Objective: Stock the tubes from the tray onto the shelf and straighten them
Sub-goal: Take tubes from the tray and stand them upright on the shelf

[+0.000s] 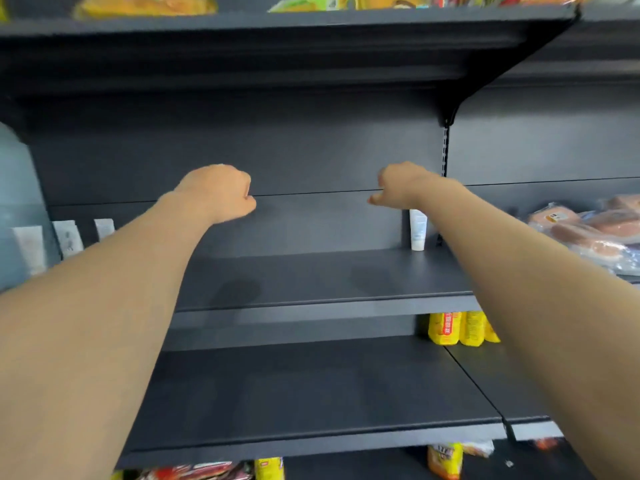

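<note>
A person's left hand [221, 194] and right hand [398, 188] hover at mid-frame, fingers curled into fists with nothing visible in either, above a dark grey metal shelf [311, 278]. A white plastic tube with a blue label [418, 230] stands cap-down at the back of that shelf, just below the right wrist, while three pale crimped tubes [67, 237] stand at far left beside a translucent blue-grey jug [14, 202]. Clear-wrapped pink sausage packs [588, 233] lie at the right edge, and yellow snack packets [457, 327] sit one level down, lower right.
</note>
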### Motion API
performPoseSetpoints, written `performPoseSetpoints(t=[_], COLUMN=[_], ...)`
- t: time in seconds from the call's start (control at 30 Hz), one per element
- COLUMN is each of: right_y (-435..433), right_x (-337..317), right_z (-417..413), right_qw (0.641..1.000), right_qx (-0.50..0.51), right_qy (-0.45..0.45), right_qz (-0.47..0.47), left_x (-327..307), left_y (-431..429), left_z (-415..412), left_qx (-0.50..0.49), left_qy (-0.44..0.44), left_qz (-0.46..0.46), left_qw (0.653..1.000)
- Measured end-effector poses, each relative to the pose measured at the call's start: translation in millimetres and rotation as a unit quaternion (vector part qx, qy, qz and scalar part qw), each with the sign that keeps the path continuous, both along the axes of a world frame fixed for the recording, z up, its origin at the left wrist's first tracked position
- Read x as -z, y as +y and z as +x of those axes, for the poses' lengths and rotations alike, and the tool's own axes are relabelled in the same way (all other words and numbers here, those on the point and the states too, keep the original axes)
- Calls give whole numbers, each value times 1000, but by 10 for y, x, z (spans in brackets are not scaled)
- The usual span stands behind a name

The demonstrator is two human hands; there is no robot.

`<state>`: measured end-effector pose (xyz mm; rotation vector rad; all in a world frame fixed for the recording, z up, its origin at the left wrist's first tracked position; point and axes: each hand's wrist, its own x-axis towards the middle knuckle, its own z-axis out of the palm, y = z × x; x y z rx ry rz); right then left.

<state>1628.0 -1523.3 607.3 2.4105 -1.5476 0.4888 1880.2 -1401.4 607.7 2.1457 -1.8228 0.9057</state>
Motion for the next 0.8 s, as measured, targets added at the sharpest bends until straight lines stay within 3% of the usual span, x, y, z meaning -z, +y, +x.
performPoseSetpoints(t=[0.37,0.8], right_y=[1165,2082], right_x=[-201,573], right_z=[454,348], right_qw=[998,995], right_qx=[-42,-96], right_qy=[-32,-26], right_qz=[-35,26], left_x=[-222,499], left_y=[893,1923], left_z=[374,-54], left_qx=[-6,-64], left_qy=[-7,27], left_qz=[-77,7], left_qw=[997,998])
